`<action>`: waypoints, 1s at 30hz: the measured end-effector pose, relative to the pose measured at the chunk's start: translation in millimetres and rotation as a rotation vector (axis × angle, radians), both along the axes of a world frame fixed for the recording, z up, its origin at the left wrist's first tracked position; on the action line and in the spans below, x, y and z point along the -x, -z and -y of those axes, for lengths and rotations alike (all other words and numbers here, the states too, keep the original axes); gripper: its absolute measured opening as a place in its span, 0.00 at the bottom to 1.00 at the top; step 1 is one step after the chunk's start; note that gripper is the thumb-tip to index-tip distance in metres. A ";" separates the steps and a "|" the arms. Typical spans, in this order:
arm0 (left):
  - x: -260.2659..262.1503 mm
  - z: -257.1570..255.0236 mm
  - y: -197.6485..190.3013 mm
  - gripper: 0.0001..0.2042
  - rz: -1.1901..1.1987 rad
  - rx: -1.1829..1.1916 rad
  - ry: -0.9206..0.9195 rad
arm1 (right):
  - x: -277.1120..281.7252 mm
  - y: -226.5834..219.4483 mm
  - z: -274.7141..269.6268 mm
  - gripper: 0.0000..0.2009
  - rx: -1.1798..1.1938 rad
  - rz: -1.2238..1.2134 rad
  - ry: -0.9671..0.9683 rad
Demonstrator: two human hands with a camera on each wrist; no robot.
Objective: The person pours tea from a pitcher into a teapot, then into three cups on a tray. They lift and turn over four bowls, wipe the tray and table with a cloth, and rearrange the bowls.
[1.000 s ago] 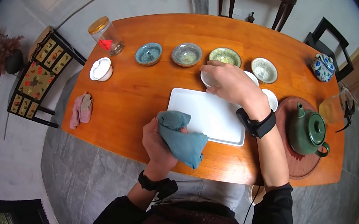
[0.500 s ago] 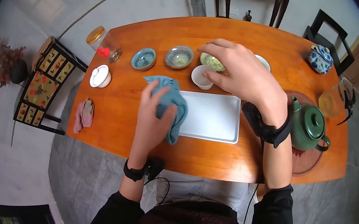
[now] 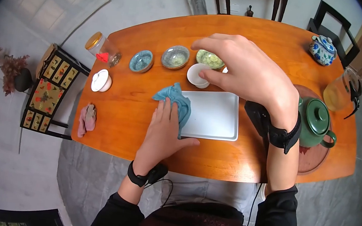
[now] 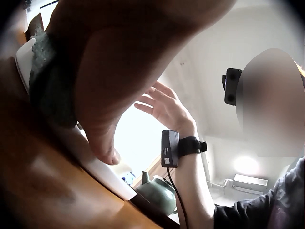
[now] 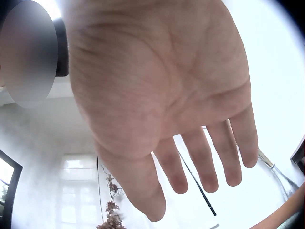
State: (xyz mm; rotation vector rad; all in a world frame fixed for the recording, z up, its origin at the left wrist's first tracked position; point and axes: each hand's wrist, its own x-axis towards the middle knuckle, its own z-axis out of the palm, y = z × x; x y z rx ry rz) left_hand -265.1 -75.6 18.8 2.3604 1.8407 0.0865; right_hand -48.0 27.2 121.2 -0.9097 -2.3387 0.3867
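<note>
My left hand [image 3: 162, 133] touches a crumpled teal cloth [image 3: 174, 97] with straight fingers, thumb spread to the right. The cloth lies over the left end of a white rectangular tray [image 3: 214, 117]. Seen from the left wrist, the cloth [image 4: 52, 90] bunches at the fingers beside the tray's edge [image 4: 112, 183]. Raised over the table's right half, my right hand [image 3: 252, 74] is empty; its palm and extended fingers fill the right wrist view. Just beyond the tray, a small white cup [image 3: 198, 75] shows by the right thumb. The right hand hides what lies beneath it.
Blue [image 3: 141, 61], grey [image 3: 175, 57] and yellow-green [image 3: 209, 59] bowls line the back. A green teapot [image 3: 314, 121] stands on a round wooden tray [image 3: 309, 164] at right, near a glass pitcher [image 3: 336, 94]. At left are a white lidded cup [image 3: 101, 80], a jar [image 3: 102, 50] and a pink cloth [image 3: 87, 120].
My left hand has moved the teal cloth from the table's front edge onto the tray's left end and loosened its grip. My right hand has risen from the small white cups.
</note>
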 end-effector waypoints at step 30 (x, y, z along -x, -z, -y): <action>-49.7 -8.3 -2.3 0.44 0.117 -0.194 0.244 | -7.3 2.4 -1.3 0.19 0.110 0.065 0.044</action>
